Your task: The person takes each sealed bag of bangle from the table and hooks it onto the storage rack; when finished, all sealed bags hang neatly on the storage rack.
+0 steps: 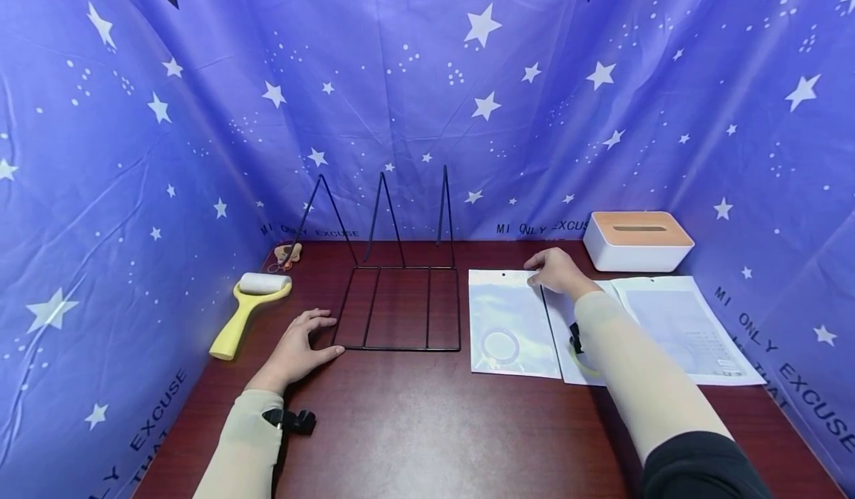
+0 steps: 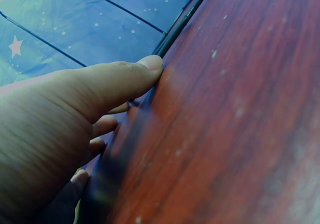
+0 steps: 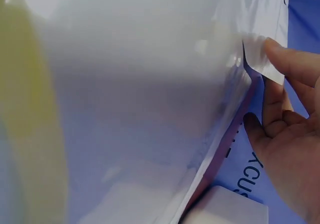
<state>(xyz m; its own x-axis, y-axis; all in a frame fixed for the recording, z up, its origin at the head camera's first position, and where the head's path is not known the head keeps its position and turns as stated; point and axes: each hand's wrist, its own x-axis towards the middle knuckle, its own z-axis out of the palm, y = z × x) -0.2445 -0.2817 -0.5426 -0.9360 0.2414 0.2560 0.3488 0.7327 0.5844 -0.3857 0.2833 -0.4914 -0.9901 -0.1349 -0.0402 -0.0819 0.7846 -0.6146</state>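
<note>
- Nearest spreads the dark red table [image 1: 414,425], its glossy top running under both hands.
- The left hand [image 1: 294,356] is relaxed, fingers loosely spread, its thumb tip touching the near left corner of a black wire rack [image 1: 414,267].
- That rack stands between the hands, just right of the left one: base flat, three pointed wire loops rising at its far side.
- Left of the left hand lies a lint roller [image 1: 249,310] with a yellow handle and white head.
- Just left of the right hand lies a glossy white-topped pouch [image 1: 508,310], a pale ring [image 1: 484,347] showing in it.
- The right hand [image 1: 559,270] pinches that pouch's far right corner between thumb and fingers.
- Under the right forearm is a second pouch [image 1: 562,317], partly hidden; right of the forearm, a printed one [image 1: 688,328].
- Beyond the left hand sits a small brown charm [image 1: 289,253].
- Beyond and right of the right hand stands a tissue box [image 1: 634,252].
- Farthest hangs a starry blue curtain [image 1: 401,53].
</note>
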